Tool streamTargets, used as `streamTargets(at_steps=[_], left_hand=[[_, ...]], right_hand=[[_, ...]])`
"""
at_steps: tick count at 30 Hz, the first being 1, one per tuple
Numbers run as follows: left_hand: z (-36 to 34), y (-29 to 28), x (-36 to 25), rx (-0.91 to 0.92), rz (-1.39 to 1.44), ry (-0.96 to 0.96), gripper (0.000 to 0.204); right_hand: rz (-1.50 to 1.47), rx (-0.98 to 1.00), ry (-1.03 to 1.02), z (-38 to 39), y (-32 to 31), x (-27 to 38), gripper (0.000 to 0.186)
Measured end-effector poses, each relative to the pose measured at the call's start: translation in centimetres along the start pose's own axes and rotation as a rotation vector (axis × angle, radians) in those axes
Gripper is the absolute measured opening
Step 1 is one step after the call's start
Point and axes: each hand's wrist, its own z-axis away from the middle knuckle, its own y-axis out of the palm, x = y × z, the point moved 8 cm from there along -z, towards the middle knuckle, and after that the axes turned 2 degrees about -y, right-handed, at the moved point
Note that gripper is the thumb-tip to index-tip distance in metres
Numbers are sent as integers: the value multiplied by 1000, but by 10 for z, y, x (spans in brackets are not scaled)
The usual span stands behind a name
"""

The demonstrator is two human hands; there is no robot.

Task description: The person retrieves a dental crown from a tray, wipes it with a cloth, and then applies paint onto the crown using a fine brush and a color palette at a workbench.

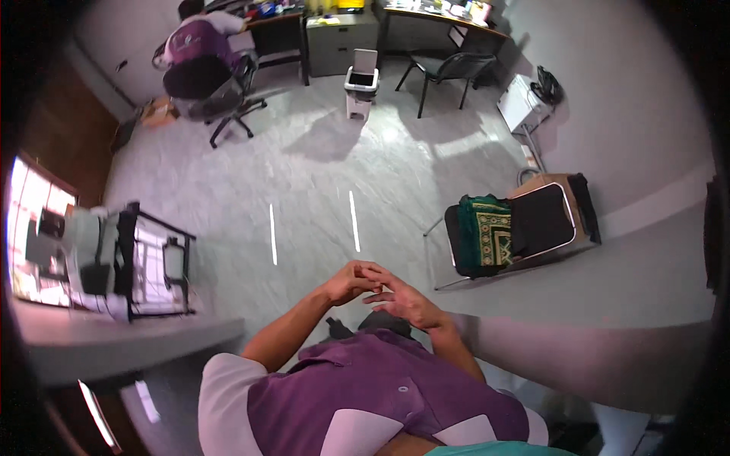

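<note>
The left hand [347,283] and right hand [411,304] are joined above the floor [315,178], fingers [391,280] loosely spread, nothing visibly held; a finger might be strained by overpressing.

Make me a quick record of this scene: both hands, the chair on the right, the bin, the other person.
Left hand: touching the right hand, no object visible
Right hand: fingers partly spread, no object visible
Right chair: black seat, green patterned cloth on it
Bin: lid raised
Other person: seated, back turned
</note>
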Motion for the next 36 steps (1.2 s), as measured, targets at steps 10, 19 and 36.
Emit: streamTargets(at_steps=[10, 19, 36], left_hand=[[-118, -60, -88, 176, 262, -180, 25], [-243, -190, -268, 43, 310, 98, 24], [-580, -346, -747, -351, -593, 607, 12]], right_hand=[[-269, 104, -67, -136, -104, 55, 107], [90, 341, 51, -328, -232, 152, 88], [764, -817, -595, -440, -619, 543, 22]])
